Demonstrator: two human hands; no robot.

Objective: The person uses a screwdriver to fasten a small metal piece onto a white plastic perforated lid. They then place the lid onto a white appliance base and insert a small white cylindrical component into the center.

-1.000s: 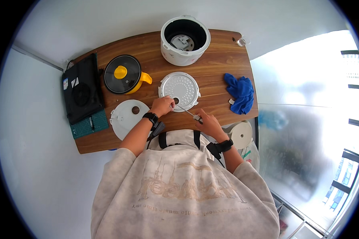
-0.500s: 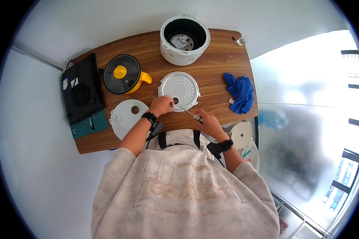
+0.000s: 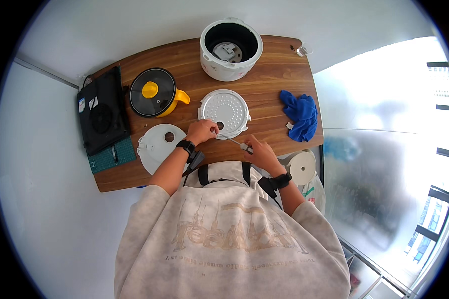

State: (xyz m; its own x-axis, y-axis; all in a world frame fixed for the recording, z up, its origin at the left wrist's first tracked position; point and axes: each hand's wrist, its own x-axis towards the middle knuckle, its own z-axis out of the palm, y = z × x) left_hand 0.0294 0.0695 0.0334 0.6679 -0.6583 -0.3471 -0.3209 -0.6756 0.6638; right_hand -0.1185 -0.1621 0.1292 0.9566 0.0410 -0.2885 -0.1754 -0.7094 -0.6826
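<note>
Although the wooden table [image 3: 277, 74] reaches out on every side of it, the perforated disc [image 3: 228, 107] is where both hands meet. Beyond the disc stands a white cooker body [image 3: 226, 73], topless, with a pale fitting [image 3: 228, 52] at the bottom of its dark interior. Well left of the disc lies a flat black appliance [image 3: 100, 94]; nearer on that side is a yellow-handled pot [image 3: 164, 94], its lid on. A plain white cover [image 3: 157, 150] with one round hole lies left of the disc and closer to the wearer, and a blue cloth [image 3: 302, 119] is bunched to the disc's right.

The left hand [image 3: 202, 131] is at the disc's near-left rim, thumb and fingertips drawn together; what they pinch is too small to tell. The right hand [image 3: 262, 153], just off the disc's near-right side, has its fingers wrapped round the handle of a screwdriver [image 3: 245, 147], whose thin shaft points at the near rim.

By the look of it, cover and disc are already apart from the cooker body, while the rim work is unfinished; how much remains cannot be judged.
</note>
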